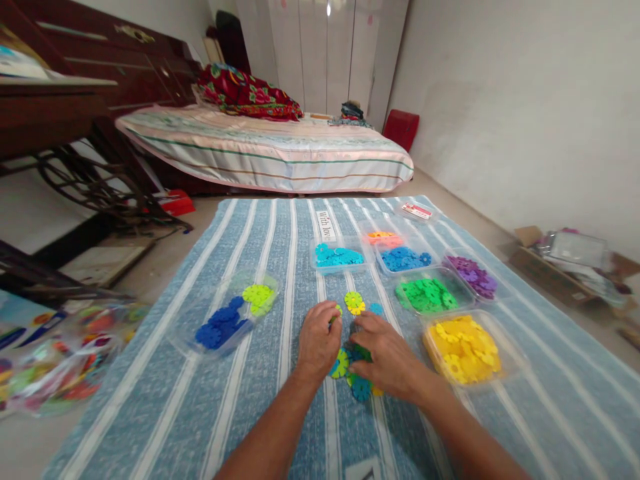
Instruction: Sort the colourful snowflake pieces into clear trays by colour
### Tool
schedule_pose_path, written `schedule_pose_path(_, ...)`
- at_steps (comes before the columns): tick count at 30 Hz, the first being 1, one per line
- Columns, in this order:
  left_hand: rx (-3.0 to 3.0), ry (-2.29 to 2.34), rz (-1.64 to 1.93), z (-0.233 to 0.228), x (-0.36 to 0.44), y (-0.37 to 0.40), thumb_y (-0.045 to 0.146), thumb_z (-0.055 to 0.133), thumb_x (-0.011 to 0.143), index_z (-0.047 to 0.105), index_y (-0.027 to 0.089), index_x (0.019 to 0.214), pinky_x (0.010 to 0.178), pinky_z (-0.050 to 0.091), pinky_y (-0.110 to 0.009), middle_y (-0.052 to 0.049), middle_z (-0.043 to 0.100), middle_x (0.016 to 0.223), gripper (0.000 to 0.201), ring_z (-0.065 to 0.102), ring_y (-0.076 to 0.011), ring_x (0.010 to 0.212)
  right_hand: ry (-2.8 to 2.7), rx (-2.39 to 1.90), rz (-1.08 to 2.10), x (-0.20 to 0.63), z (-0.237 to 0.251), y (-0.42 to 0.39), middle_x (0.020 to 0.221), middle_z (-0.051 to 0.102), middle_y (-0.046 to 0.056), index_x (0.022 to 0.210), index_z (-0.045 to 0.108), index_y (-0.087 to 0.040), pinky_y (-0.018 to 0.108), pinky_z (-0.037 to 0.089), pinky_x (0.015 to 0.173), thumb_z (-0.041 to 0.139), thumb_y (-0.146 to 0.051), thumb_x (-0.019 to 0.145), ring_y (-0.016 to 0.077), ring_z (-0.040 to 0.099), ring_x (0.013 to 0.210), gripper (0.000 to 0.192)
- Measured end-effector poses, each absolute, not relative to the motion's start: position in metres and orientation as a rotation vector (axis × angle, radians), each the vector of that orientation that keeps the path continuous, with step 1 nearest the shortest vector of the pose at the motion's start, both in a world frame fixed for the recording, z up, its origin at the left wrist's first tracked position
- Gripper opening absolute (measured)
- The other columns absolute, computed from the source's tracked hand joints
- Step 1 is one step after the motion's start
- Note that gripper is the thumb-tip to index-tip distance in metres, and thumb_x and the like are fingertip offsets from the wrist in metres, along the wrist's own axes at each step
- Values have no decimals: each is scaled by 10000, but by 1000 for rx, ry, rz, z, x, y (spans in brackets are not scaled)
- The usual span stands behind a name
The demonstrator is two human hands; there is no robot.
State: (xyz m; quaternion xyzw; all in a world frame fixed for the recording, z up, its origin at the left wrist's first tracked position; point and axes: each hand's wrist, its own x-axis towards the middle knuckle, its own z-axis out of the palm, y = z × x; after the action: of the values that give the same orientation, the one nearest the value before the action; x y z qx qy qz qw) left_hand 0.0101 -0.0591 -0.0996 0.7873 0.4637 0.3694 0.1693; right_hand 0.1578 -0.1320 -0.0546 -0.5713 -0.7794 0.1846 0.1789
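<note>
My left hand [318,339] has its fingers curled together, with a yellow-green flower-shaped plastic disc [339,310] at the fingertips. Spread over a small pile of mixed discs is my right hand [389,353], its fingers apart and touching the pile. The pile shows a teal disc [361,389] and a yellow-green disc [341,364]; the rest is partly hidden under the right hand. Just beyond the hands lie yellow discs [355,303] and a light blue disc [375,309]. To the right, a clear tub holds yellow discs [465,350].
Clear tubs hold green [429,295], purple [473,275], blue [404,259], light blue [339,256] and orange discs [385,239]. On the left, another tub holds dark blue [221,325] and yellow-green discs [259,298]. A striped cloth [165,373] covers the table. Beyond stands a bed [280,150].
</note>
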Motion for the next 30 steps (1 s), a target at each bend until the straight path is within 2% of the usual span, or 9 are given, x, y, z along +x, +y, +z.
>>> schedule_pose_path(3,2224,1333,1037,-98,10,-60,177,473,812,652,184,822,950,478,-411,-87,691,1023,179,607,-216,1033,-2221,-1626,543,155,-63,-137,1238,505,113,966,664,-169,456,267,1069,757,-338,677,289,340,1272,347)
schedule_pose_path(5,2207,1335,1039,-97,10,-60,177,477,809,655,184,821,951,479,-402,-84,693,1019,178,609,-212,1031,-2206,-1636,550,153,-68,-139,1260,488,112,1004,663,-177,464,260,1073,745,-344,693,290,314,1292,363)
schedule_pose_path(11,2115,1325,1079,-97,8,-58,175,495,791,661,193,820,925,492,-387,-63,702,1014,169,626,-193,991,-2091,-1671,533,150,-72,-142,1216,526,100,934,669,-164,418,288,1064,739,-267,698,269,390,1242,266)
schedule_pose_path(17,2121,1217,939,-88,0,-53,188,543,751,681,206,769,911,494,-362,-41,713,976,141,638,-183,959,-2019,-1700,439,155,-70,-143,1125,573,90,909,642,-164,389,293,1060,698,-194,720,251,419,1220,200)
schedule_pose_path(23,2114,1180,903,-84,-5,-50,211,529,761,690,222,731,890,502,-343,-20,722,950,164,646,-175,948,-1948,-1717,430,160,-67,-138,993,606,68,760,613,-179,360,378,942,678,-151,710,227,512,1048,87)
schedule_pose_path(26,2119,1182,917,-86,-4,-50,200,530,755,686,220,728,881,502,-337,-17,724,931,160,649,-170,928,-1861,-1697,498,161,-69,-137,860,612,26,647,569,-186,307,409,831,650,-85,686,181,545,899,136)
schedule_pose_path(30,2108,1186,947,-88,-3,-51,215,515,781,682,218,755,851,510,-322,-21,719,912,169,651,-163,903,-1793,-1653,601,165,-67,-133,796,623,8,597,564,-185,268,417,784,619,-75,693,154,564,841,156)
